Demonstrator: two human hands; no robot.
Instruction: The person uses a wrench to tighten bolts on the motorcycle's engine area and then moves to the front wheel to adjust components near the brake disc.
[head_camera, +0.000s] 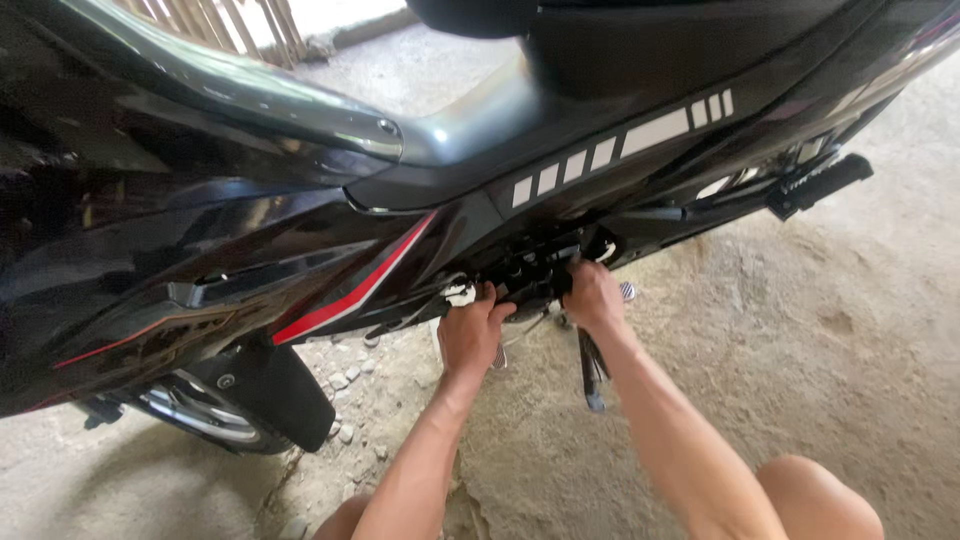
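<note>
Engine underside (535, 275) is reached from below; right hand (592, 297) nearer, left hand (470, 330) beside; grips cannot be told.

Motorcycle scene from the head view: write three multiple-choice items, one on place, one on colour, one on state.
1. Where are both hands?
A. On the seat
B. At the engine area under the fairing
C. On the front wheel

2. What colour is the stripe on the black fairing?
A. Red
B. Green
C. Yellow

3. How is the side stand?
A. Removed
B. Folded up
C. Down

Answers:
B, the left hand and right hand reach the engine area.
A, the stripe is red.
C, the side stand points to the ground.
</note>
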